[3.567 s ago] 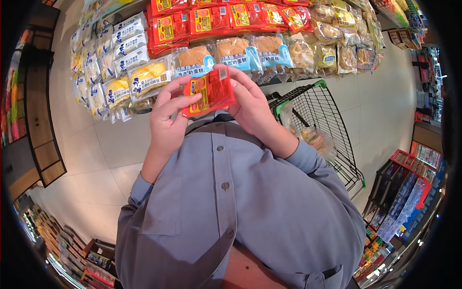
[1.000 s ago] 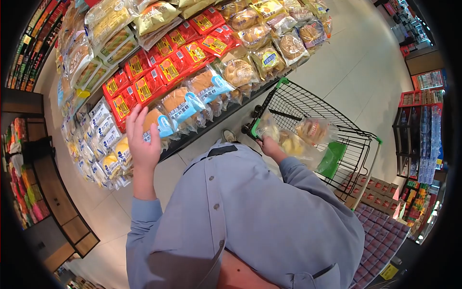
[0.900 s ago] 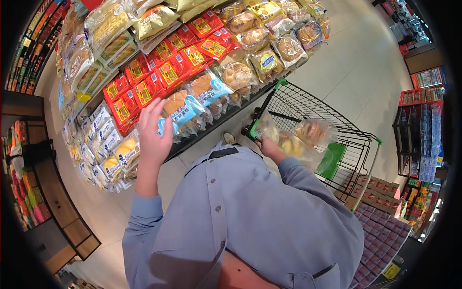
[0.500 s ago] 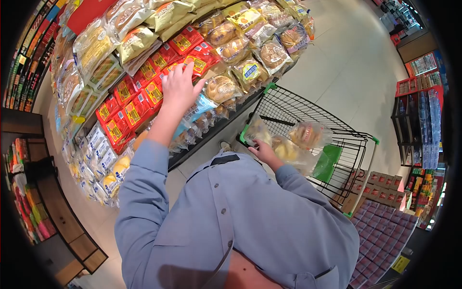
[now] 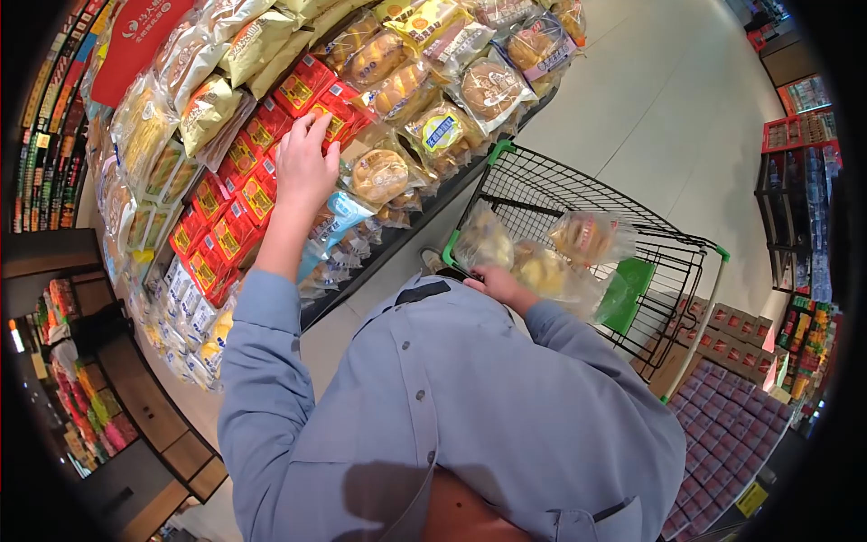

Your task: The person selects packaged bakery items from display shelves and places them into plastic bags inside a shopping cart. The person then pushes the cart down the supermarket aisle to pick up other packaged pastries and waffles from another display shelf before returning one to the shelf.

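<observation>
"Red packets (image 5: 226,237), where are they exactly?"

"Lying in slanting rows on the display (image 5: 432,210), with white packets (image 5: 185,303) near its left end and bagged bread (image 5: 379,173) just right of them."

"And the left hand (image 5: 305,170)?"

"Over the upper part of the red rows, palm down, fingers spread and loosely bent. It's open, with no packet lifted. I can't tell whether the fingertips touch the wrappers. A blue-and-white packet (image 5: 343,217) sits just beside its wrist."

"What's the right hand (image 5: 506,287) doing?"

"Curled closed on the near edge of the shopping cart (image 5: 587,187), close to the green corner, though the fingers are partly hidden. Clear bags (image 5: 545,271) lie right next to it."

"So how far along are things?"

"Well, the clear bags are already inside the cart, with bread or something similar in them. No red packet shows among those bags. The ones I can see are all on the display, and neither hand has one off the rows."

"So the reach is made, but not the pick-up."

"That's how I'd judge it."
</observation>
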`<state>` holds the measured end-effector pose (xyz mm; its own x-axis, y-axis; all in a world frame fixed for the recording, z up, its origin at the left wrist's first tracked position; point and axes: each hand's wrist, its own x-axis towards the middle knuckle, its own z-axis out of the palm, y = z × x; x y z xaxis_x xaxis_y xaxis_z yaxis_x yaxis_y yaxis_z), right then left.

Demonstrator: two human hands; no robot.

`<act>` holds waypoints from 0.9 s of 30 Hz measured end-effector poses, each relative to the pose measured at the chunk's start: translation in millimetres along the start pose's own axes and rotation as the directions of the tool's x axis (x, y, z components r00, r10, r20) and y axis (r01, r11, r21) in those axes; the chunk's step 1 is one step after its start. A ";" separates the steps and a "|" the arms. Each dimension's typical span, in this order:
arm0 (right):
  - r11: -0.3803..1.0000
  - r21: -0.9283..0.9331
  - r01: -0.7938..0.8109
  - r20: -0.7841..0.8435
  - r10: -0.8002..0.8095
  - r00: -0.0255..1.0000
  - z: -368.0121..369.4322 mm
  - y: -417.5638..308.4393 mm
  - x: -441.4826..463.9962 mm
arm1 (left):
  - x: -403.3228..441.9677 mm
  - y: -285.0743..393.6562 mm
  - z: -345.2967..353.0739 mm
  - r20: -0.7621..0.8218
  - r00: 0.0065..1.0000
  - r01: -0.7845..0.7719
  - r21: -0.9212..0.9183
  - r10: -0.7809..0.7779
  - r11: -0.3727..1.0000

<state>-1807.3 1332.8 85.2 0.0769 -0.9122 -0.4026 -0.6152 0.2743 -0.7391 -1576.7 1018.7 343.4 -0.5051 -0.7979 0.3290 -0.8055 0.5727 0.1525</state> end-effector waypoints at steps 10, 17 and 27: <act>0.993 0.116 -0.005 -0.010 0.007 1.000 1.2 8.8 5.9 | -2.4 2.7 3.4 -0.012 1.000 -0.006 -0.049 0.005 0.999; 0.998 0.054 0.015 0.000 -0.015 1.000 -6.4 8.9 7.5 | 8.6 48.1 -5.8 -0.067 0.997 -0.027 0.063 0.031 0.998; 0.995 0.091 -0.035 0.019 0.033 0.999 -9.8 5.0 8.6 | 47.3 72.2 28.0 0.007 0.997 -0.076 0.079 0.076 0.994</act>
<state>-1817.4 1323.3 83.4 0.0713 -0.8965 -0.4373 -0.5434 0.3327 -0.7707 -1667.4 1017.0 343.9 -0.5667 -0.7537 0.3330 -0.7868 0.6149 0.0529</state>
